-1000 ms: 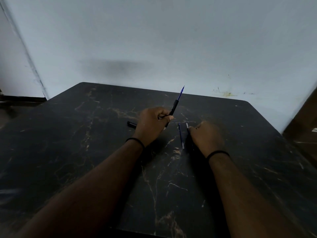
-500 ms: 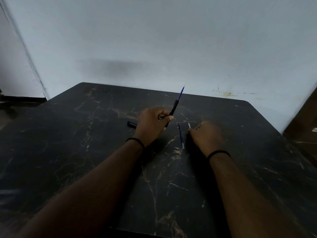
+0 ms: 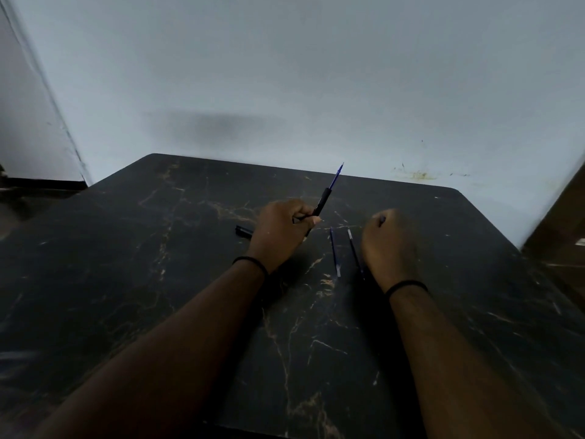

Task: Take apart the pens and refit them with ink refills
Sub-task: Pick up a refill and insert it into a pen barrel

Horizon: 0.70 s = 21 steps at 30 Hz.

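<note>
Lifting right hand [image 3: 387,240] off refills [image 3: 335,253], fist closed.

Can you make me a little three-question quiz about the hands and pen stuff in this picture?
1. True or false: the left hand holds a pen barrel with a blue refill sticking out.
2. How many loose refills lie on the table between the hands? A) none B) two C) five
3. Fill in: the right hand is curled and lifted; a small dark ____ peeks out near its fingers.

Key: 1 true; 2 B; 3 piece (too small to identify).
</note>
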Each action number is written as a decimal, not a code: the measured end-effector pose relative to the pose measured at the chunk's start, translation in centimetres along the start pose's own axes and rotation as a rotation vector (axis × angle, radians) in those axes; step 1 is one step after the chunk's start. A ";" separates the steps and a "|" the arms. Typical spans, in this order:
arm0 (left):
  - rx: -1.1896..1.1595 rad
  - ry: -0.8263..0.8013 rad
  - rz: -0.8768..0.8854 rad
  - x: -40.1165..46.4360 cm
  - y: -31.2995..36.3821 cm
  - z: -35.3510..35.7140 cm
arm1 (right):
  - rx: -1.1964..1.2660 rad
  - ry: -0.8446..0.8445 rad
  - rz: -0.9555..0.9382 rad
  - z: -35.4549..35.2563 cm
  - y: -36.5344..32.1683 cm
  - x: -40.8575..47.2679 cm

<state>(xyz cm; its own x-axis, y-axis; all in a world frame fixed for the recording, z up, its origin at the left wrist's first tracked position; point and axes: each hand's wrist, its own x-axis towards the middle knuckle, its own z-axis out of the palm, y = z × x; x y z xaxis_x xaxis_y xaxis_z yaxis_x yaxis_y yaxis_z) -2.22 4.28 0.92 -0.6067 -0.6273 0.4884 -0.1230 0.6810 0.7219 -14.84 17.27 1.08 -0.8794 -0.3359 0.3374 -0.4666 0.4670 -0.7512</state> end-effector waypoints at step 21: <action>0.317 -0.102 0.136 0.5 0.1 -0.7 | 0.837 0.304 -0.305 -1.1 -2.9 -1.7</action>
<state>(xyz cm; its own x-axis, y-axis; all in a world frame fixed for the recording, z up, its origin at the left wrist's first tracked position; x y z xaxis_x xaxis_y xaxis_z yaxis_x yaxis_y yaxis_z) -1.96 3.76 1.55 -0.7077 -0.4930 0.5060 -0.2637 0.8489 0.4581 -12.11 17.44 3.28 -0.7725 -0.0639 0.6318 -0.5647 -0.3857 -0.7296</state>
